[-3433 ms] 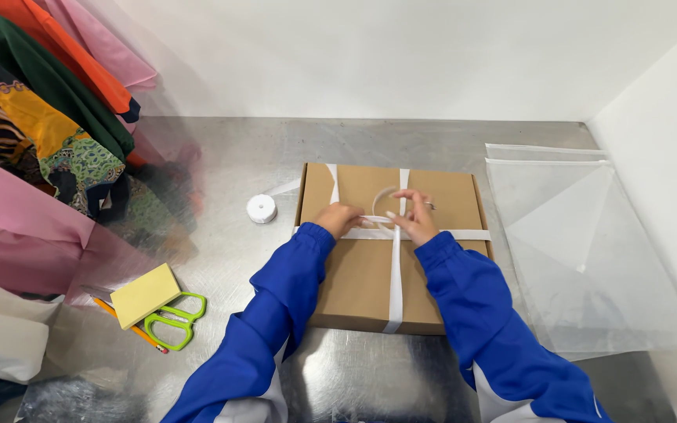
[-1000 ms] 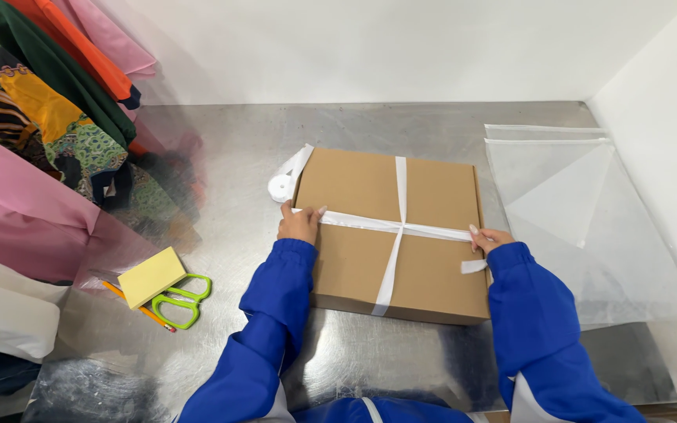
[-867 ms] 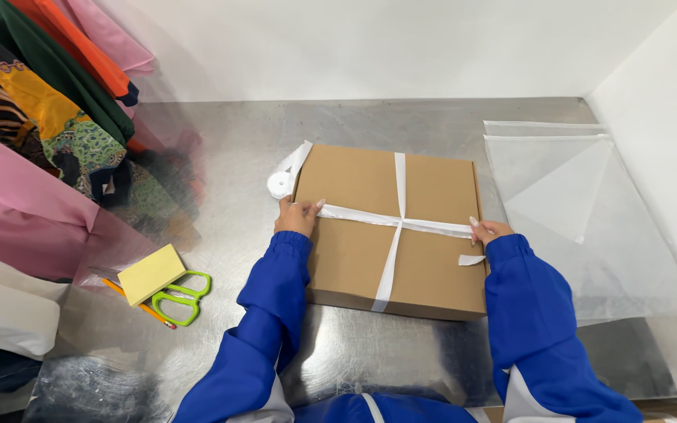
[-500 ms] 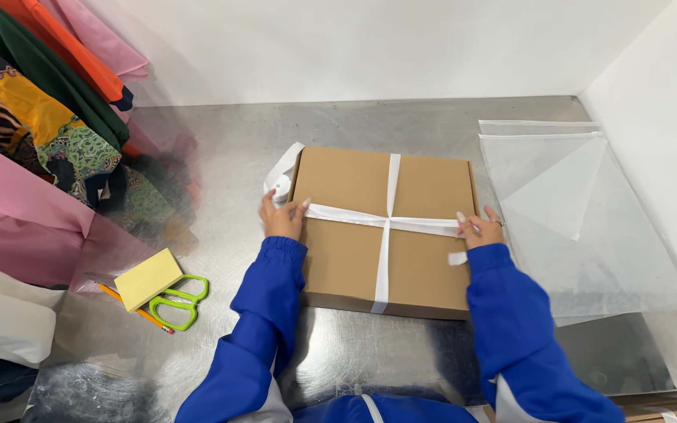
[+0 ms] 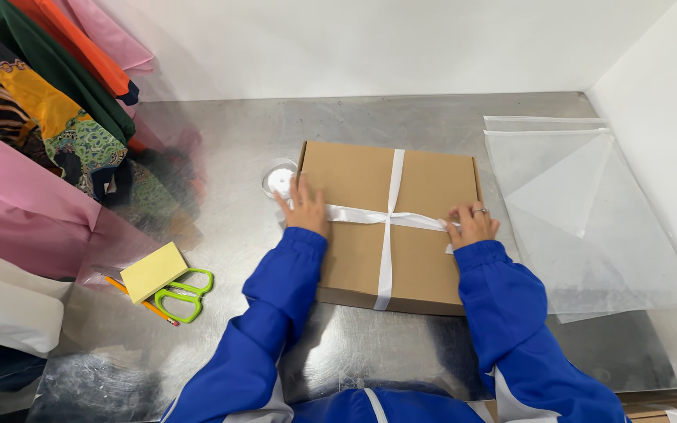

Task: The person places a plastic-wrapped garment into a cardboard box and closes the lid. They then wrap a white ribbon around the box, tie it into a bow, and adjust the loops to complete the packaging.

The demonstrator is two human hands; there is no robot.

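A flat brown cardboard box [image 5: 425, 188] lies on the steel table, crossed by a white ribbon [image 5: 386, 249] that meets at its centre. My left hand [image 5: 305, 207] rests on the box's left edge, on top of the ribbon's left end. My right hand [image 5: 472, 225], with a ring, has its fingers curled over the ribbon's right end near the box's right edge. A white ribbon spool [image 5: 280, 178] lies flat just past my left fingertips, beside the box's upper left corner.
Clear plastic bags [image 5: 589, 211] lie flat to the right of the box. At the left front are a yellow sticky-note pad [image 5: 154, 271], green scissors [image 5: 186, 294] and an orange pencil [image 5: 146, 304]. Colourful folded fabrics [image 5: 33, 133] pile up at the left. White walls close off the back and right.
My hands went from the box's centre out to its left and right edges along the ribbon. The spool, earlier lifted by the box corner, now lies flat on the table.
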